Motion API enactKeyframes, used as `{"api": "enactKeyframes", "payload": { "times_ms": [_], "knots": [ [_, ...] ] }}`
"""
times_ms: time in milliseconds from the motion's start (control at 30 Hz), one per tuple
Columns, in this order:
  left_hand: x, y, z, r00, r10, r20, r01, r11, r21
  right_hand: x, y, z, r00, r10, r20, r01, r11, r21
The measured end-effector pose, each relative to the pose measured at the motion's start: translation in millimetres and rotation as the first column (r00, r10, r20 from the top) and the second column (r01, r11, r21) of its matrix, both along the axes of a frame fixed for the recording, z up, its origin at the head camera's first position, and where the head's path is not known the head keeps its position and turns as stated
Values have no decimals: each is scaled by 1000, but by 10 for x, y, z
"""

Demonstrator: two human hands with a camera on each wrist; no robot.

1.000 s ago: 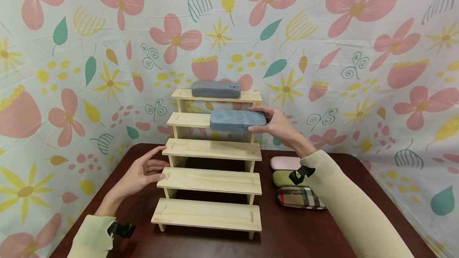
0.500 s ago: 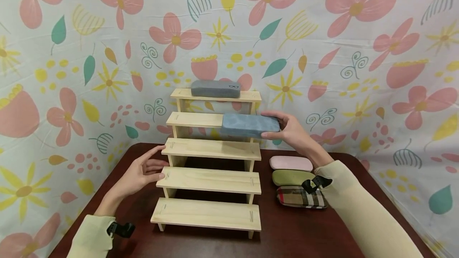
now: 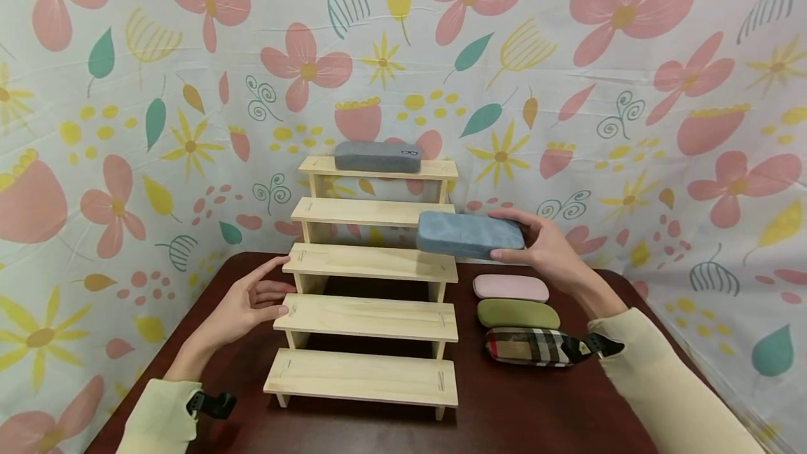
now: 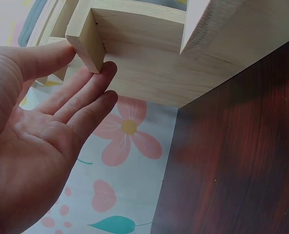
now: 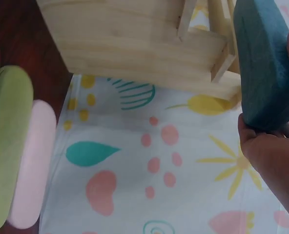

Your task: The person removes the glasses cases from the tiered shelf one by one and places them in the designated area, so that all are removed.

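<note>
My right hand (image 3: pixel 545 247) holds a blue glasses case (image 3: pixel 466 233) by its right end, thumb on the near side and fingers on the far side. In the head view its left end overlaps the right end of the second shelf from the top. The right wrist view shows the blue case tilted beside the stand's side. My left hand (image 3: pixel 242 303) touches the left side of the stepped wooden stand (image 3: pixel 366 317) with its fingertips, fingers mostly straight. A grey glasses case (image 3: pixel 378 157) with a small spectacles mark lies on the top shelf.
On the dark red table (image 3: pixel 529 405), right of the stand, lie a pink case (image 3: pixel 511 288), a green case (image 3: pixel 518 314) and a plaid case (image 3: pixel 523 347) in a column. A floral cloth (image 3: pixel 403 40) hangs behind and at both sides.
My right hand has drawn the blue case rightward and slightly down, off the second shelf from the top, uncovering more of that shelf. My left hand has stayed at the stand.
</note>
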State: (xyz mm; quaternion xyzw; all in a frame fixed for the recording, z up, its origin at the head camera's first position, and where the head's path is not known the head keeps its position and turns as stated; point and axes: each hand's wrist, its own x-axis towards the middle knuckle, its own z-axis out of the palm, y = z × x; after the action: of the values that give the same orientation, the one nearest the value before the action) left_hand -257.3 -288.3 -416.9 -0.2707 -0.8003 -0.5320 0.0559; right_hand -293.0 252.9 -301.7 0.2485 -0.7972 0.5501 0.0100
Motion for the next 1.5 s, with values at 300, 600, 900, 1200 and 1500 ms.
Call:
{"api": "enactKeyframes", "payload": {
  "times_ms": [300,600,900,1200,1500],
  "knots": [
    [1,-18,-17,1000,-5,7,5,1000,6,193,242,-101,999,-33,-8,33,999,28],
    [2,-16,-21,1000,-3,3,3,1000,7,338,482,-235,999,-33,-36,35,998,57],
    [-7,5,-1,1000,3,17,-3,1000,11,533,665,-341,997,-47,-66,52,996,74],
    [4,3,9,1000,16,19,-16,1000,2,746,889,-519,993,-81,-81,90,989,120],
    [1,2,3,1000,12,26,-13,1000,11,972,1047,-751,996,-90,-11,91,990,112]
  ]
}}
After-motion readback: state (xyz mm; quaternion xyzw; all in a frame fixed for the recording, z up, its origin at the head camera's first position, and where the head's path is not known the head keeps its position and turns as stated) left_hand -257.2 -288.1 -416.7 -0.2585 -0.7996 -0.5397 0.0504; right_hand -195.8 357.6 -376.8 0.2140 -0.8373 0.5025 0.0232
